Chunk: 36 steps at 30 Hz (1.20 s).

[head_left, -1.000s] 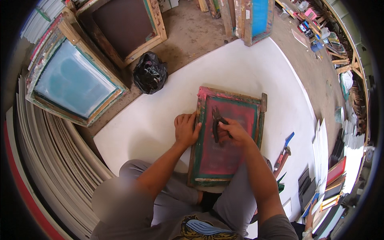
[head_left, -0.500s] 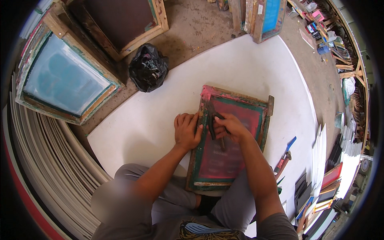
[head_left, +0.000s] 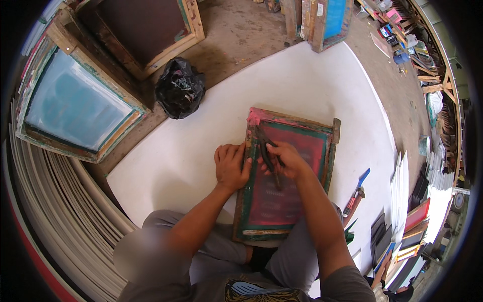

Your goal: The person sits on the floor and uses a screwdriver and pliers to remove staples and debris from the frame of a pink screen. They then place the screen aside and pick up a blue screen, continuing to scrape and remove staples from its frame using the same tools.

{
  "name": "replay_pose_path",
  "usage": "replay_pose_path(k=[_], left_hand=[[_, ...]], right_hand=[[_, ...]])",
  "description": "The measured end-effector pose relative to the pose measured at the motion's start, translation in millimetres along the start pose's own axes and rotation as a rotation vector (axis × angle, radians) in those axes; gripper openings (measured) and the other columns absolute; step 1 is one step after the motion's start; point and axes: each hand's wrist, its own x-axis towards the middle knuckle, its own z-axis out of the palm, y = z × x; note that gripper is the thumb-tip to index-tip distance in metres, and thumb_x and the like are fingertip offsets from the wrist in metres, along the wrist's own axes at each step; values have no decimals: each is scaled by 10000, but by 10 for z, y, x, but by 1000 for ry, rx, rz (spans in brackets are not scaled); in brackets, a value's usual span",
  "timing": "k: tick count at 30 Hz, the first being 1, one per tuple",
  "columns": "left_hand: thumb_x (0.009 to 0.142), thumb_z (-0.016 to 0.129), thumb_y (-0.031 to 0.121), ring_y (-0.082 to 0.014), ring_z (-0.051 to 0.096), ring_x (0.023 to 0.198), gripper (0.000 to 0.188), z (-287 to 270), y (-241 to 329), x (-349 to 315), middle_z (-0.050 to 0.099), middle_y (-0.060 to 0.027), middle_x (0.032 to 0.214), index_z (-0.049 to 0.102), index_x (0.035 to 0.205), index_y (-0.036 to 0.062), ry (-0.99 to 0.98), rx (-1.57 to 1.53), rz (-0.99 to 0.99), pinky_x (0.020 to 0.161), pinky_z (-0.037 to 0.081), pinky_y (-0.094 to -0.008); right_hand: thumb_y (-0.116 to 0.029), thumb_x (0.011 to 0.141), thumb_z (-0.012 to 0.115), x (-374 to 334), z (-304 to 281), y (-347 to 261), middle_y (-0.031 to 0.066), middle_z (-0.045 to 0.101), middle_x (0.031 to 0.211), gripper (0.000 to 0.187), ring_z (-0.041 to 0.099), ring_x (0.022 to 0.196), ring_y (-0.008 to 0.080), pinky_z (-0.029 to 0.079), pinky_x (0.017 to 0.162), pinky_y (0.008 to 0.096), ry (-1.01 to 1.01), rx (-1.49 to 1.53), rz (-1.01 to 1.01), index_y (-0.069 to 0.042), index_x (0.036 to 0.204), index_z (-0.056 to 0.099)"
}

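A wooden screen-printing frame [head_left: 289,178] with red mesh and a green border leans across my lap and the white board, tilted slightly. Along its left rail, my left hand [head_left: 231,163] grips the edge, fingers bent on the outer side and thumb on the wood. My right hand [head_left: 284,160] is closed around dark pliers [head_left: 264,151] above the mesh. The jaws of the pliers reach the upper part of the left rail; whether they bite on anything is too small to tell. One handle points down over the mesh, partly hidden by my fingers.
White board [head_left: 201,121] lies beneath. To its right are a blue-bladed tool [head_left: 365,176] and a hammer-like tool [head_left: 354,201]. A black plastic bag [head_left: 180,89] sits at the far left, near a blue-mesh frame [head_left: 75,100]. Stacked sheets [head_left: 65,191] line the left. Another person [head_left: 392,289] shows at lower right.
The whole view has shifted slightly, so things sit a little further left. The pliers' handles have turned slightly in my right hand. More of another person shows at lower right.
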Motion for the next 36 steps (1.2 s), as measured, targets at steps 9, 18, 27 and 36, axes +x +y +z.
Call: replay_pose_path(k=[9,18,27,36], left_hand=[[902,686,283,-344,500,1241,533,26,-24,-11,625,-127,1202,641,1362,17,-8,3,-7,1173,278,-560],[908,682,281,-341,506,1232,522,0,-9,-7,627,-127,1192,644,1352,10,11,2,13,1166,284,-562],[901,691,286,-334,512,1220,532,14,-25,-7,633,-121,1182,646,1354,12,9,-8,10,1158,297,-564],[886,702,292,-332,512,1228,544,33,-20,1,627,-116,1194,647,1361,32,18,-31,2,1157,302,-573]], right_hand=[[-157,974,709,97,-130,-119,80,691,810,206,659,603,171,539,525,329,-35,-216,52,-48,1128,625],[-127,890,717,61,45,-82,83,672,757,150,656,594,175,501,502,328,194,-454,-19,11,947,700],[-152,824,709,216,62,291,181,638,677,238,644,540,257,507,550,449,600,-1139,-599,59,915,645],[-125,913,726,-95,234,-35,73,639,683,148,640,576,157,493,473,317,207,-471,-162,-4,905,641]])
